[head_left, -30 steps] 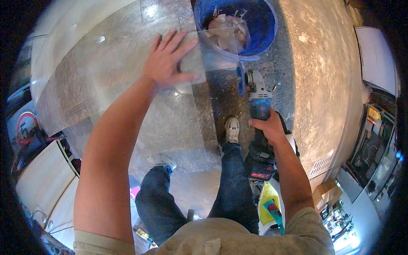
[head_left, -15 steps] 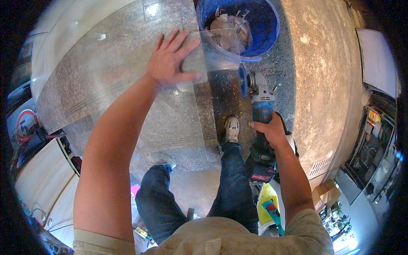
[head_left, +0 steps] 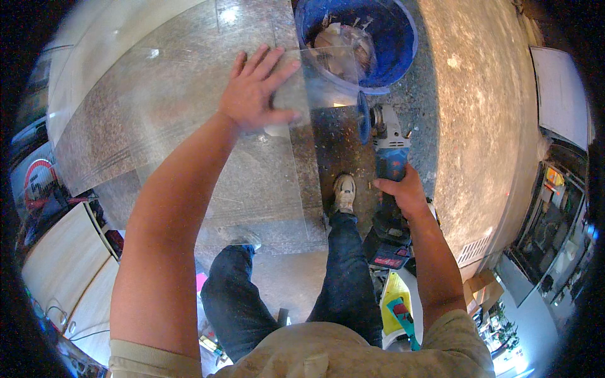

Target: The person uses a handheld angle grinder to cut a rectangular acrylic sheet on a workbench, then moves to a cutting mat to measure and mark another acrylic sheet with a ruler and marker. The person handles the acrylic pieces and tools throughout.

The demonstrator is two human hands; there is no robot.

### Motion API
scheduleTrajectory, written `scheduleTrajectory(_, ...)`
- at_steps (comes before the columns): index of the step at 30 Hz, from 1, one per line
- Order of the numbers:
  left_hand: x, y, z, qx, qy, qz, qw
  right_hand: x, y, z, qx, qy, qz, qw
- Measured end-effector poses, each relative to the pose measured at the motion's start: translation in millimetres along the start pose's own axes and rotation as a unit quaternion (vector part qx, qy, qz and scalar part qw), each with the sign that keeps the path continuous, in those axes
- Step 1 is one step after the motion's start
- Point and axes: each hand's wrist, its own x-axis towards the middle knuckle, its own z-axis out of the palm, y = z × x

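My left hand (head_left: 257, 91) lies flat with spread fingers on a clear plastic-like sheet (head_left: 252, 183), which rests on a mottled stone-look tabletop (head_left: 151, 113). A corner of the sheet juts past the table's right edge, partly over a blue bucket (head_left: 403, 47). My right hand (head_left: 405, 192) is wrapped round the body of a blue and grey angle grinder (head_left: 391, 135). Its blue disc (head_left: 363, 118) stands on edge close to the sheet's jutting corner; whether they touch I cannot tell.
Crumpled clear and brownish scraps (head_left: 343, 50) lie in the bucket. My shoe (head_left: 345, 192) stands on a floor strewn with small chips. To the right are a drain grate (head_left: 474, 249) and a cardboard box (head_left: 483, 288). A yellow container (head_left: 396, 296) sits by my right leg.
The grinder has moved slightly forward, away from me, along the sheet's jutting corner. My left hand stays pressed on the sheet. The whole view has shifted a little.
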Motion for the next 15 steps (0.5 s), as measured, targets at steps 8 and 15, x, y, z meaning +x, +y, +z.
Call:
scheduleTrajectory(8,0.5,1.8,-1.4,-0.004,-0.001,-0.004,1.0,0.0,-4.0,-0.2,0.022,-0.004,-0.001,1.0)
scheduleTrajectory(15,0.5,0.0,2.1,-0.011,0.006,0.0,1.0,-5.2,-2.9,1.6,0.013,-0.003,-0.049,0.999)
